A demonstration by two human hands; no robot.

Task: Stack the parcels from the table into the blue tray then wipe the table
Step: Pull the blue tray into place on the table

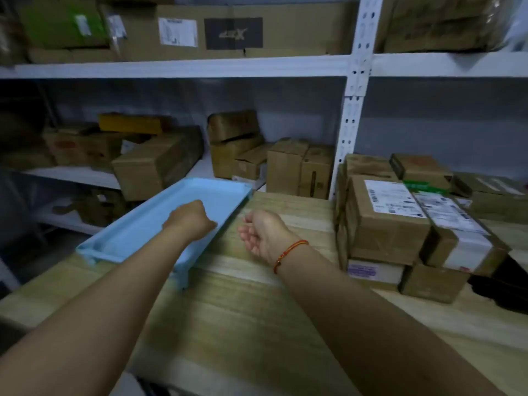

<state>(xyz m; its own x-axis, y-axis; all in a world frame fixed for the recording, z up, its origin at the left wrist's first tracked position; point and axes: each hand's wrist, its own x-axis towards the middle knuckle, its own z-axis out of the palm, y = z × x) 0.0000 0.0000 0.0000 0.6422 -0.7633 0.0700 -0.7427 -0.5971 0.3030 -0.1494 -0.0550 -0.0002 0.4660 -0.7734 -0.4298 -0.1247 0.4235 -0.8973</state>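
While left hand (191, 218) grips blue tray (137, 235), fingers hidden | right hand (261, 234) relaxed, empty | parcels (400, 224) partly cut off

The tray (137, 238) at the table's left edge is pale blue. The table (257, 295) is light wood with grain streaks. The parcels (400, 224) at its right edge are brown cardboard with white printed labels, one with a green strip. A red and orange string bracelet (288, 254) circles the right wrist.
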